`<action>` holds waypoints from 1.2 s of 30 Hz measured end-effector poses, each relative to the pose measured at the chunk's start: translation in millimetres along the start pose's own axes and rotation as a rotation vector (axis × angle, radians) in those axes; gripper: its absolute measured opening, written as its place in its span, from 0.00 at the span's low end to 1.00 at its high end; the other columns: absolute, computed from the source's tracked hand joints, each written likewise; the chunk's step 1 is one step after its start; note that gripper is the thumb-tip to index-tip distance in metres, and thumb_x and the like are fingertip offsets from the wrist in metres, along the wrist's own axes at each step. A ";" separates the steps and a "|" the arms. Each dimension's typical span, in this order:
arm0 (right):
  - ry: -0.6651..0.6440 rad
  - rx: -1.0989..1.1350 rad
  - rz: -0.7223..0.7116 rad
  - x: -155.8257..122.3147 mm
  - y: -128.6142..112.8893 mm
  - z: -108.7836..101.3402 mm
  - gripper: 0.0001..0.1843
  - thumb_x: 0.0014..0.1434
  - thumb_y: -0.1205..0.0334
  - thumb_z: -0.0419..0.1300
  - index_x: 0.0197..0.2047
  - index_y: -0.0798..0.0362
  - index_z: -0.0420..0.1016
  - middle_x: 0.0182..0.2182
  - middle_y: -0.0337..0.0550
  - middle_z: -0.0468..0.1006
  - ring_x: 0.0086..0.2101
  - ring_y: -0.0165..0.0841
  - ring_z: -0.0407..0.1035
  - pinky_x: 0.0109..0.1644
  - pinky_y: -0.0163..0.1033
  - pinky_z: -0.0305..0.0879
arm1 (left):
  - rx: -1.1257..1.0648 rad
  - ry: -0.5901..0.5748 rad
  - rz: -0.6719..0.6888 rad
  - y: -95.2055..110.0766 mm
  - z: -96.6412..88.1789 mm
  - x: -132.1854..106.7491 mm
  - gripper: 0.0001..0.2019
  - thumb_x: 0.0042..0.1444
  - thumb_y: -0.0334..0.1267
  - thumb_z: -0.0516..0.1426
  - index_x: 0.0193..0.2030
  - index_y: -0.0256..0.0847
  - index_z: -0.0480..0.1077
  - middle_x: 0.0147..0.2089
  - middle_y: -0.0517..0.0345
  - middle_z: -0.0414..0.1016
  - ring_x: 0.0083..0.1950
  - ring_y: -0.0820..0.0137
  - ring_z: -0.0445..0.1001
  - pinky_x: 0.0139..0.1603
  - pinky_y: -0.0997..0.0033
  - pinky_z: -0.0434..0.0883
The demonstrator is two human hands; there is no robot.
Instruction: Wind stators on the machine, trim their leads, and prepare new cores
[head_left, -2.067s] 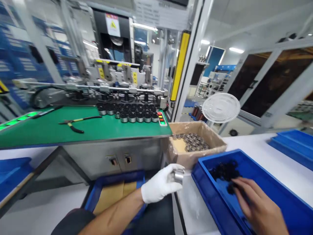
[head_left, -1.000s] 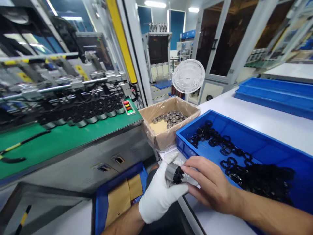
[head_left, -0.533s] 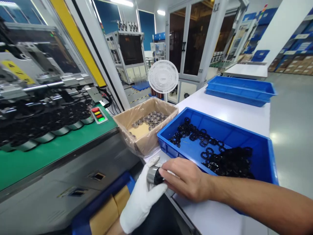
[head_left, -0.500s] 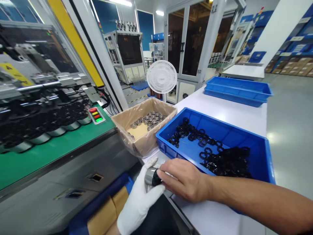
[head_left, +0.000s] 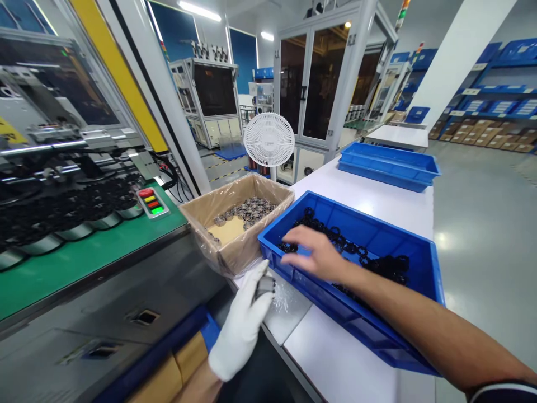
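Observation:
My left hand (head_left: 241, 327), in a white glove, is closed around a short metal stator core (head_left: 263, 287) with a dark toothed edge. It holds the core just above the front edge of the table, between the cardboard box and the blue bin. My bare right hand (head_left: 316, 254) hangs over the near left part of the blue bin (head_left: 390, 341), thumb and fingers apart, with nothing in it. Below and beyond it, black plastic rings (head_left: 335, 235) lie loose in the bin, with a denser heap of them at the right, partly hidden by my forearm.
Left of the bin stands a plastic-lined cardboard box (head_left: 235, 257) with many small metal parts. Stacked blue trays (head_left: 386, 168) sit farther back on the white table (head_left: 335, 341). A white fan (head_left: 269, 140) stands behind. At left, a green bench (head_left: 100, 254) carries several cores and a button panel (head_left: 153, 202).
My right hand has left the core and moved up over the blue bin, its fingers spreading. My left hand keeps its hold. The view has shifted slightly.

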State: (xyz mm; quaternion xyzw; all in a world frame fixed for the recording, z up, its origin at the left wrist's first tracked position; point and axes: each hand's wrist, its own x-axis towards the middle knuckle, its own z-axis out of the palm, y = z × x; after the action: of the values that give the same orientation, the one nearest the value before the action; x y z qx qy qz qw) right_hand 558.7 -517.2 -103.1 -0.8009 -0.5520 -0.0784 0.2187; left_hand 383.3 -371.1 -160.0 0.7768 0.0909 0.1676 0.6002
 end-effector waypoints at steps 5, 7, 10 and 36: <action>-0.132 -0.217 0.464 0.5 85.6 11.6 0.16 0.66 0.57 0.58 0.54 0.56 0.71 0.50 0.49 0.74 0.47 0.37 0.72 0.51 0.49 0.72 | 0.265 -0.112 0.020 -28.3 32.6 21.3 0.26 0.43 0.27 0.61 0.53 0.39 0.74 0.48 0.47 0.78 0.53 0.53 0.74 0.59 0.45 0.68; -0.224 -0.261 0.542 -8.7 100.0 24.6 0.18 0.66 0.56 0.60 0.55 0.56 0.70 0.52 0.48 0.73 0.47 0.37 0.72 0.51 0.49 0.72 | 0.260 -0.118 0.030 -28.2 35.5 16.4 0.26 0.44 0.28 0.62 0.54 0.41 0.74 0.49 0.48 0.78 0.53 0.53 0.74 0.60 0.45 0.68; -0.336 -0.308 0.595 -19.2 102.4 41.8 0.18 0.66 0.56 0.59 0.56 0.55 0.70 0.53 0.49 0.72 0.48 0.38 0.71 0.51 0.49 0.72 | 0.122 -0.136 -0.018 -10.6 22.3 2.0 0.24 0.47 0.34 0.64 0.53 0.42 0.73 0.55 0.48 0.76 0.58 0.54 0.72 0.64 0.49 0.64; 0.291 0.297 -0.336 -37.6 -80.9 -15.6 0.09 0.60 0.75 0.58 0.44 0.56 0.71 0.34 0.47 0.74 0.35 0.33 0.72 0.36 0.35 0.71 | -0.654 -0.183 -0.113 36.0 -4.3 -31.0 0.42 0.32 0.41 0.75 0.55 0.41 0.63 0.49 0.50 0.73 0.47 0.63 0.73 0.49 0.63 0.69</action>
State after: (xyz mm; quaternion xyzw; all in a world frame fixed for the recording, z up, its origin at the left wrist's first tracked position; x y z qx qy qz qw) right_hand 472.0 -532.1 -81.6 -0.6376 -0.6453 -0.1461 0.3946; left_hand 350.8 -387.4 -129.0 0.5488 0.0210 0.0837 0.8315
